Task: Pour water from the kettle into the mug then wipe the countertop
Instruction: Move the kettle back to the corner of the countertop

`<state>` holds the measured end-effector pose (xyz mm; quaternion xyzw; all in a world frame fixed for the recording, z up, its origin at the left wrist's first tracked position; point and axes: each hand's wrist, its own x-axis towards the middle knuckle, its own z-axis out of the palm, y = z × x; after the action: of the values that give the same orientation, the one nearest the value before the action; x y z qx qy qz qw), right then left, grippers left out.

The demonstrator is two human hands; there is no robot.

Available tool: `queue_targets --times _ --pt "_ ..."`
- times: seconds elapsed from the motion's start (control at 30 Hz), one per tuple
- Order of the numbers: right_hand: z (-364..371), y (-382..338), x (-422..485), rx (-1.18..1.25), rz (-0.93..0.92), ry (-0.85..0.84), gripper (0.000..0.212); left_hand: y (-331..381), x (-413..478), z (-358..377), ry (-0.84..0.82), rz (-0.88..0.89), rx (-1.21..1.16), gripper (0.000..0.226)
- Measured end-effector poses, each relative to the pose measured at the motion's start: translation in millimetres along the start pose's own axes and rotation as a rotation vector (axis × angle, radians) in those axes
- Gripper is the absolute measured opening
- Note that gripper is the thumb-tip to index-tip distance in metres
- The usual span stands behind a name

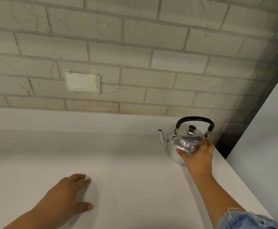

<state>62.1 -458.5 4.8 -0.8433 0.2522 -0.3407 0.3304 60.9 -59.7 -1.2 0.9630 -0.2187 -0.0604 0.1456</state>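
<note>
Right hand (198,157) cups kettle (183,142); left hand (68,194) flat, countertop (126,162).

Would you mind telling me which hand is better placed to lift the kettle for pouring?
The right hand: it already cups the kettle body, just below the upright black handle. The left hand rests open on the countertop, well away from the kettle. No mug is in view.

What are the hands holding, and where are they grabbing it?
The right hand grips the kettle around its round metal body, not its black handle. The left hand holds nothing; it rests open on the countertop.
</note>
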Motion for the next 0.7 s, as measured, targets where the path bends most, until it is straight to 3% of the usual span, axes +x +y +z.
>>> queue_targets --times 0.5,0.7 --pt "10.5 1.7 23.5 -0.151 0.027 -0.08 0.11 -2.0 1.2 0.9 -0.012 -0.024 0.01 0.083" --pt "1.7 -7.2 7.5 -0.261 0.032 -0.105 0.108 -1.0 -2.0 -3.2 0.014 -0.024 -0.022 0.063"
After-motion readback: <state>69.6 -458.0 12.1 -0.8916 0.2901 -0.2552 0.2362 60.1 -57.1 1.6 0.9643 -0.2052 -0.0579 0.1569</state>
